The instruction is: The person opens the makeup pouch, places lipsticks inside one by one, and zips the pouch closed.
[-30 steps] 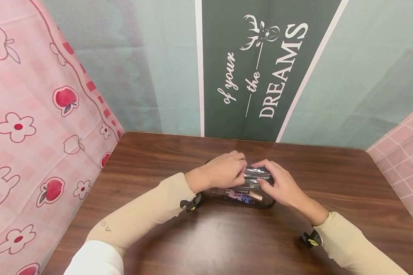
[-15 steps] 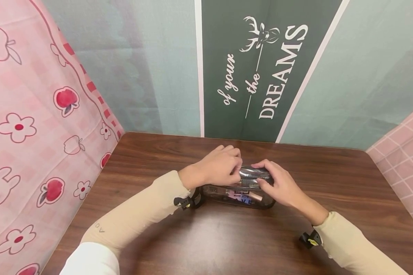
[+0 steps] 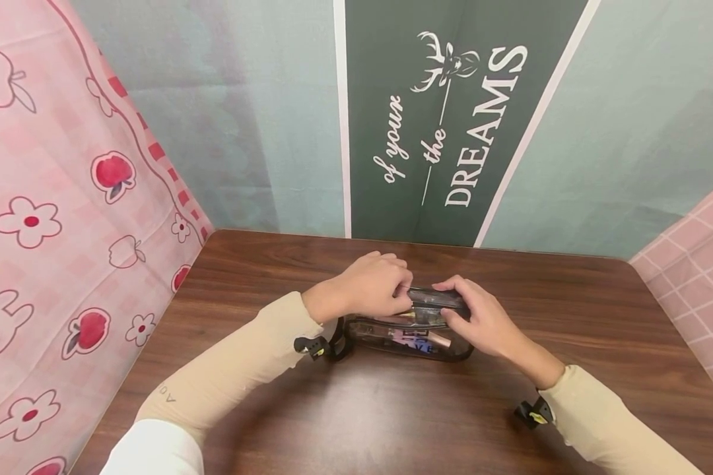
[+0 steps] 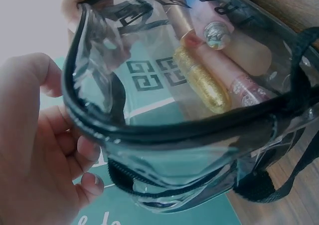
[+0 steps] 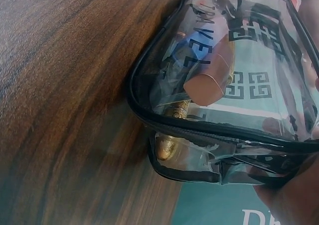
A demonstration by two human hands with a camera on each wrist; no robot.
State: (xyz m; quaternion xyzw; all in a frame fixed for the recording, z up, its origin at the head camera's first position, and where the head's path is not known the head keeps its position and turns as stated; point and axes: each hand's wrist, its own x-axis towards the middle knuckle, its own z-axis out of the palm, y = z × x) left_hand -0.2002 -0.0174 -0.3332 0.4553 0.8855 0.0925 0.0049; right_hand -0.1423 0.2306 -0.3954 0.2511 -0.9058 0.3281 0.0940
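A clear zip cosmetic pouch [image 3: 375, 340] with black trim and dark lettering stands on the table near the middle. My left hand [image 3: 371, 287] has its fingers curled at the zipper along the pouch's top, towards the left end; the pull itself is hidden. The right hand [image 3: 484, 320] grips the pouch's right end, thumb in front and fingers over the top. Through the clear wall in the left wrist view show a glittery gold tube [image 4: 204, 85] and pinkish cosmetic tubes. A rose-gold cap [image 5: 205, 89] lies inside too, seen from the right wrist.
The brown wood-grain table [image 3: 356, 422] reaches back to a green and grey-blue cloth backdrop [image 3: 291, 132]. A pink patterned cloth [image 3: 83, 264] hangs at the left. Black wrist cameras sit at both wrists. A black strap loop [image 4: 301, 60] hangs at one end of the pouch.
My left hand has slid left along the pouch's top, and more of the zipper line and an opening there now show. The right hand has kept its grip in nearly the same place.
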